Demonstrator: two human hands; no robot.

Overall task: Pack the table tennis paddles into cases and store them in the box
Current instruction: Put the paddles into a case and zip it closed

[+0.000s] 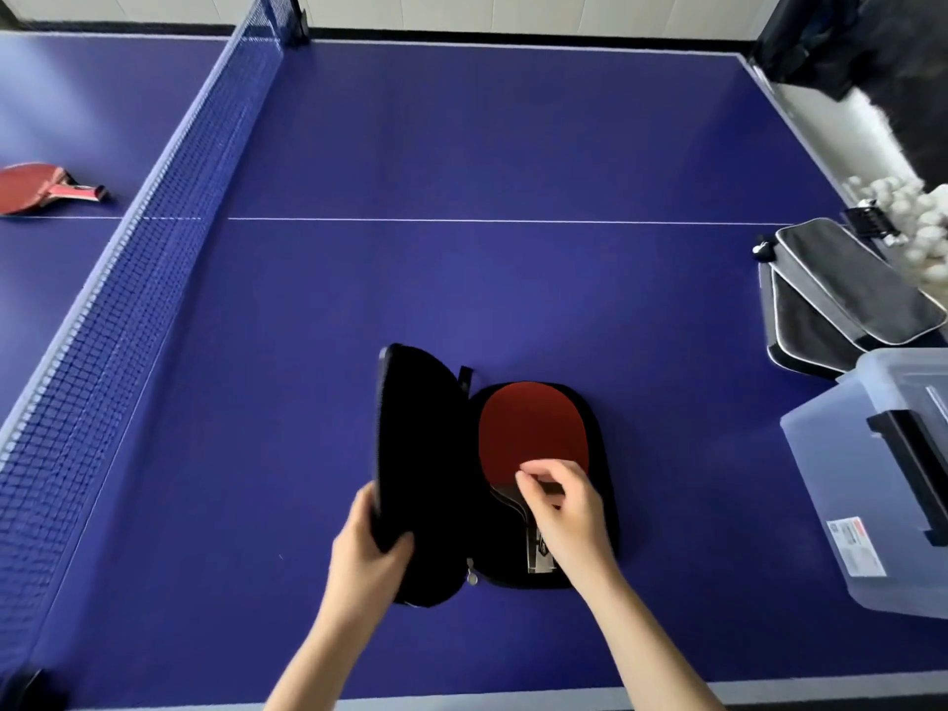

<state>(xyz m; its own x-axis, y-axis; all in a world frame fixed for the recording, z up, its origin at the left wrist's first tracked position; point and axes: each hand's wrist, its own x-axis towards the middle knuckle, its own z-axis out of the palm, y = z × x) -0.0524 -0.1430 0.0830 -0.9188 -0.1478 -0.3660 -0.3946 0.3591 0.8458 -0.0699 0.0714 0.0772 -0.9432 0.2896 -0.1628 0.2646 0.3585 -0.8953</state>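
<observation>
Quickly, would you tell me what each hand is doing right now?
Left hand: grips the open black case's lid.
Right hand: fingers curled at the red paddle's neck.

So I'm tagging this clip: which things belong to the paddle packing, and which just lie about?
Job: black case, paddle in it, second paddle, grey cases, plastic box, left hand, right hand.
Lying about: net, white balls.

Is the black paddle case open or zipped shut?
Open. The black case is spread apart, the left hand holds up its lid, and the red paddle lies uncovered inside.
</observation>
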